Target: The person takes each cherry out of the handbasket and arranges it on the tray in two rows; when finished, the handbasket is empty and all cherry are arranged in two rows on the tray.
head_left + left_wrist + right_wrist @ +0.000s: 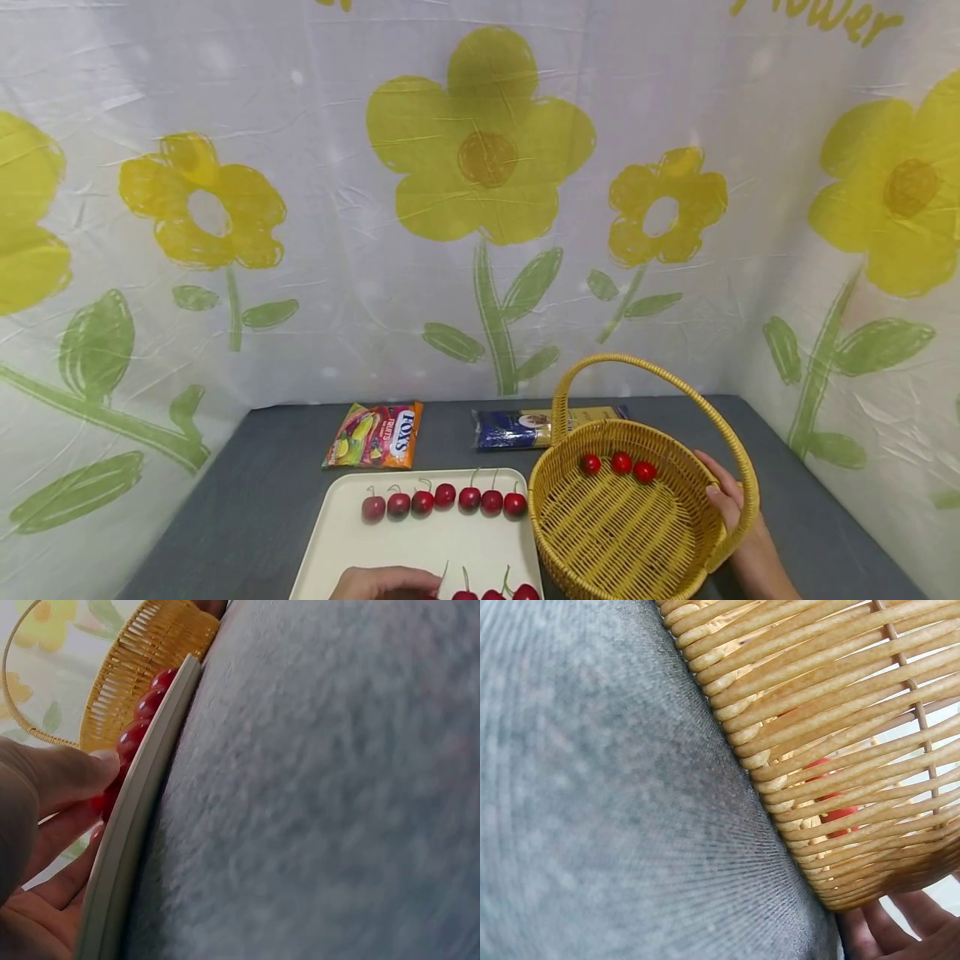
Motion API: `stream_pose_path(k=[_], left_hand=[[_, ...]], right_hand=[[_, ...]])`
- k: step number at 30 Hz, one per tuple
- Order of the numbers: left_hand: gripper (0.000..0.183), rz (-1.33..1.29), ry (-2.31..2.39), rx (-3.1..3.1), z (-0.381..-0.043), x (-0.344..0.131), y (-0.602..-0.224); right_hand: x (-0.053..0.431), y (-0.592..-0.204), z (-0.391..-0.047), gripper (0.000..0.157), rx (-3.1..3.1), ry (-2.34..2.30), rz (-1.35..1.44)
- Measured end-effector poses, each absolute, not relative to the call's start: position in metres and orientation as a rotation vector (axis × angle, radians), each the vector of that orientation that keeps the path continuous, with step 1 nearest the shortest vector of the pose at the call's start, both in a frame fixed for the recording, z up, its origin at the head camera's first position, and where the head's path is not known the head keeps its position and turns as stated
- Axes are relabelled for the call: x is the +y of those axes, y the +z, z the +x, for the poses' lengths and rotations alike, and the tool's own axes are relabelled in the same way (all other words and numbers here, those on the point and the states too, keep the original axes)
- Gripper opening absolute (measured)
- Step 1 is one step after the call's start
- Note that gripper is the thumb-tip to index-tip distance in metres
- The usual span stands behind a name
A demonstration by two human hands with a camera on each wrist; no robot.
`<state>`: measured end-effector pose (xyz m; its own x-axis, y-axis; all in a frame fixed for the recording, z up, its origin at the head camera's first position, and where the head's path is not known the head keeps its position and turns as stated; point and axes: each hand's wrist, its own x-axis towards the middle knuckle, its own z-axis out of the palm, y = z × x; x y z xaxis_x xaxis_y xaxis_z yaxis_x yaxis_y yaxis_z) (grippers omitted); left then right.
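My left hand (378, 582) is at the near side of a cream tray (420, 542), pinching a cherry (111, 798) between thumb and fingers in the left wrist view. Beside it, several more cherries (527, 592) form a near row. A far row of stemmed cherries (469, 499) lies along the tray's back edge. To the right stands a yellow wicker basket (551, 542) with a tall handle; three red cherries (621, 463) are inside, towards the back. My right hand (750, 537) grips the basket's right side, thumb at the rim and fingers outside.
Behind the tray lies an orange Fox's Fruits sweet bag (378, 436). A blue and gold packet (513, 429) lies behind the basket, partly covered by it. A flower-printed cloth (337, 350) closes off the back and sides of the dark grey table (217, 517).
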<state>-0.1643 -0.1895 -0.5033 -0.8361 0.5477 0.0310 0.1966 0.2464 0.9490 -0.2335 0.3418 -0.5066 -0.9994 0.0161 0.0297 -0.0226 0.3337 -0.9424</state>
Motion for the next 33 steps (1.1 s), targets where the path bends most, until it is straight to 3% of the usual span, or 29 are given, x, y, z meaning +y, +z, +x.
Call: stream_pose_path(k=[11, 16, 24, 33], left_hand=[[0.053, 0.387, 1.596, 2.298, -0.168, -0.212, -0.475], [0.053, 0.302, 1.627, 2.341, -0.167, -0.215, -0.456], [0.041, 0.6, 1.627, 2.473, -0.18, -0.192, -0.419], [0.032, 0.967, 1.645, 2.375, -0.213, -0.118, -0.392]], right_hand=[[0.34, -0.506, -0.235, 0.062, -2.484, 1.885, -0.011], [0.338, -0.507, -0.236, 0.062, -2.461, 1.917, -0.014], [0.341, -0.509, -0.234, 0.062, -2.485, 1.886, -0.018], [0.341, -0.508, -0.234, 0.061, -2.508, 1.839, -0.011]])
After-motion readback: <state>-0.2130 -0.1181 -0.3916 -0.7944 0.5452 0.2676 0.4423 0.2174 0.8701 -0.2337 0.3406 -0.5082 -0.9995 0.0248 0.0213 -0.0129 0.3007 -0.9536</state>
